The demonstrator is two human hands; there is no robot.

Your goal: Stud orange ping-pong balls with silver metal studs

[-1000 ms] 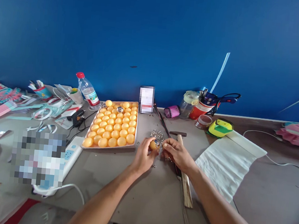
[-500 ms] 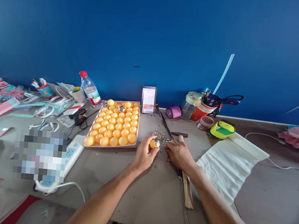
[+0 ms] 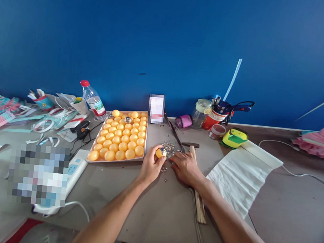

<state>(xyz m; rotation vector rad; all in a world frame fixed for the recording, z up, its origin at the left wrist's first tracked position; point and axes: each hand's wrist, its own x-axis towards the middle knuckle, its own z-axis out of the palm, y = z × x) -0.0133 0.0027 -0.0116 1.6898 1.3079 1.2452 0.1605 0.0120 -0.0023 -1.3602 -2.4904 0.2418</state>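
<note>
My left hand (image 3: 151,167) is closed round an orange ball (image 3: 160,152) that carries a few shiny silver studs on its near side. My right hand (image 3: 184,165) rests on the table just right of it, fingers reaching toward a loose heap of silver studs (image 3: 169,148); whether it pinches one I cannot see. A tray (image 3: 115,161) filled with several orange balls (image 3: 120,137) sits to the left of my left hand. One ball in the tray's far rows is covered in silver studs (image 3: 128,119).
A hammer (image 3: 191,145) and wooden strips (image 3: 199,207) lie by my right hand, white cloth (image 3: 239,175) further right. A water bottle (image 3: 93,99), power strip (image 3: 73,168), jar and red cup (image 3: 212,118), yellow-green case (image 3: 233,138) and paper clutter line the back and left.
My right hand has left the ball and lowered onto the table beside the stud heap. My left hand still holds the ball, shifted slightly left.
</note>
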